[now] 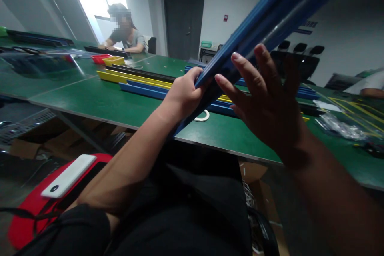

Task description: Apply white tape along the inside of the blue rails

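A green desk (105,104) fills my view, with blue, yellow and black rails (141,82) stacked flat at 12 o'clock. My left hand (184,96) is clamped round a long blue rail (270,12) near its lower end, so it slants up toward 1 o'clock. My right hand (267,108) is spread wide, fingertips laid against the rail, seemingly steadying it.
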The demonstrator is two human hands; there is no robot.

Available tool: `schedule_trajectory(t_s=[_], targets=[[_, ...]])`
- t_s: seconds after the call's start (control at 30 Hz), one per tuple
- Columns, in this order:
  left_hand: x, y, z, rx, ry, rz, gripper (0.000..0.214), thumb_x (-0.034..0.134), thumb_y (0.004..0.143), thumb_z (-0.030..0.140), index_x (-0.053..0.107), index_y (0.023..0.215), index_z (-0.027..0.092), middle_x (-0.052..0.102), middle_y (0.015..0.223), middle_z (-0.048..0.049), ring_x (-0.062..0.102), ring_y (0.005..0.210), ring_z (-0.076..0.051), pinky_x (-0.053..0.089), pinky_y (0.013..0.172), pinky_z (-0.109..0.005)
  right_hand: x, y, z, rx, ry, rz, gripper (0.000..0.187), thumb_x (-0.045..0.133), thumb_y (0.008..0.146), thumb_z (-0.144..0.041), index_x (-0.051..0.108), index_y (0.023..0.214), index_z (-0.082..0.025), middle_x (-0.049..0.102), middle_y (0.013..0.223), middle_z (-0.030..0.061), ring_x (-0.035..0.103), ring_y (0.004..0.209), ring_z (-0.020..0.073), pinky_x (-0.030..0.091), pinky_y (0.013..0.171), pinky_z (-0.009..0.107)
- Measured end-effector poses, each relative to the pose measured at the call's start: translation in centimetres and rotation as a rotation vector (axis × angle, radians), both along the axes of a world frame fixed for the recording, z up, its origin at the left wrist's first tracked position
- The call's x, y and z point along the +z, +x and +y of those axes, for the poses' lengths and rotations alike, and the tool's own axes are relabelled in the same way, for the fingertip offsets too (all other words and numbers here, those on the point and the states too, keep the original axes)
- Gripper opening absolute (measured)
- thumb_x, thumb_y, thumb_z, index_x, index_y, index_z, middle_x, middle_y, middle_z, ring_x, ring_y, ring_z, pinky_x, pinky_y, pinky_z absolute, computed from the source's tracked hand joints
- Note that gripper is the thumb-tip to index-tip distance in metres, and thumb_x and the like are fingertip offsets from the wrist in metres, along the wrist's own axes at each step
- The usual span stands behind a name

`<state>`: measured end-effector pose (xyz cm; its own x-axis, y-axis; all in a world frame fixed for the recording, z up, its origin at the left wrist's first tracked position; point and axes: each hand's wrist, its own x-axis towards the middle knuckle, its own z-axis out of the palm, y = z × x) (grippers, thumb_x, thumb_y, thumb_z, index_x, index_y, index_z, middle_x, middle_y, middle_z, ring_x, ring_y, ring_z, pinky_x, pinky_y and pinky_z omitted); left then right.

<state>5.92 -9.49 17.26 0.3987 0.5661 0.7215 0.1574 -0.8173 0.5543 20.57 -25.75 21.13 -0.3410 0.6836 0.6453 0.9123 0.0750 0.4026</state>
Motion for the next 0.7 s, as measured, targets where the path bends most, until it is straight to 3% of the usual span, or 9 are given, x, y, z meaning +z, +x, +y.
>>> schedule_trajectory(t_s=[0.17, 0.3, 0.4, 0.5, 0.7], targets=[[0.2, 0.2, -1.6, -0.061, 0.063, 0.329, 0.029, 0.049, 0.091, 0.037, 0.061, 0.111, 0.019, 0.071, 0.095, -0.0059, 0.064, 0.086, -0.021, 0.046, 0.076, -0.030, -0.2, 3.9, 1.2, -0.032, 0.181, -0.197, 0.057, 0.050, 0.098, -0.023, 0.031, 0.150, -0.036, 0.033, 0.158, 0.0047, 0.020, 0.147, 0.0349, 0.007, 0.110, 0.072], [0.0, 0.3, -2.0, -0.041, 0.173, 0.519, 0.032, 0.051, 0.090, 0.035, 0.060, 0.117, 0.021, 0.070, 0.102, -0.0067, 0.065, 0.091, -0.022, 0.046, 0.079, -0.031, -1.3, 6.0, 0.1, -0.094, 0.183, -0.306, 0.043, 0.046, 0.098, -0.020, 0.049, 0.140, -0.028, 0.056, 0.137, 0.0061, 0.040, 0.135, 0.0294, 0.016, 0.115, 0.060], [-0.6, 0.3, -1.7, 0.014, 0.279, 0.632, 0.032, 0.052, 0.090, 0.039, 0.060, 0.117, 0.023, 0.070, 0.105, -0.0065, 0.065, 0.094, -0.023, 0.047, 0.080, -0.031, -3.2, 6.6, -0.6, -0.112, 0.134, -0.284, 0.041, 0.050, 0.094, -0.021, 0.053, 0.135, -0.029, 0.063, 0.123, 0.0051, 0.051, 0.121, 0.0259, 0.027, 0.112, 0.054], [-1.7, 0.5, -1.1, 0.041, 0.356, 0.751, 0.033, 0.054, 0.088, 0.040, 0.061, 0.115, 0.023, 0.070, 0.105, -0.0063, 0.066, 0.093, -0.023, 0.047, 0.079, -0.031, -6.0, 6.8, -0.9, -0.112, 0.119, -0.226, 0.044, 0.054, 0.092, -0.024, 0.051, 0.136, -0.029, 0.063, 0.120, 0.0057, 0.053, 0.113, 0.0251, 0.031, 0.107, 0.051], [-4.1, 1.5, 0.6, -0.063, 0.433, 0.884, 0.028, 0.055, 0.088, 0.039, 0.063, 0.112, 0.026, 0.072, 0.103, -0.0039, 0.067, 0.091, -0.021, 0.047, 0.074, -0.029, -10.6, 7.1, -1.1, -0.129, 0.078, -0.156, 0.054, 0.058, 0.089, -0.027, 0.046, 0.142, -0.025, 0.064, 0.120, 0.0083, 0.053, 0.104, 0.0250, 0.034, 0.096, 0.044]])
